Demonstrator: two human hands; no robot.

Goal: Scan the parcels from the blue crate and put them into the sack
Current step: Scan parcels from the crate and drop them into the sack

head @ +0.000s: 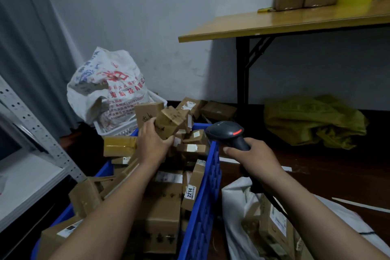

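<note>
Reaching into the heaped crate (pixel 209 186), the left grip (pixel 153 143) clamps on a parcel (pixel 168 121); the right grip (pixel 251 158) clasps the scanner (pixel 230 133). The sack (pixel 236 207) beside holds few parcels (pixel 274 224), so most work likely remains.

Left hand (pixel 153 143) grips small box (pixel 168 122) over blue crate (pixel 207 207); right hand (pixel 253 157) holds scanner (pixel 229 133), sack (pixel 238 207) below, seemingly open.

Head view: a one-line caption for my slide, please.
Left hand grips a parcel in the blue crate; right hand holds the scanner near the sack.
</note>
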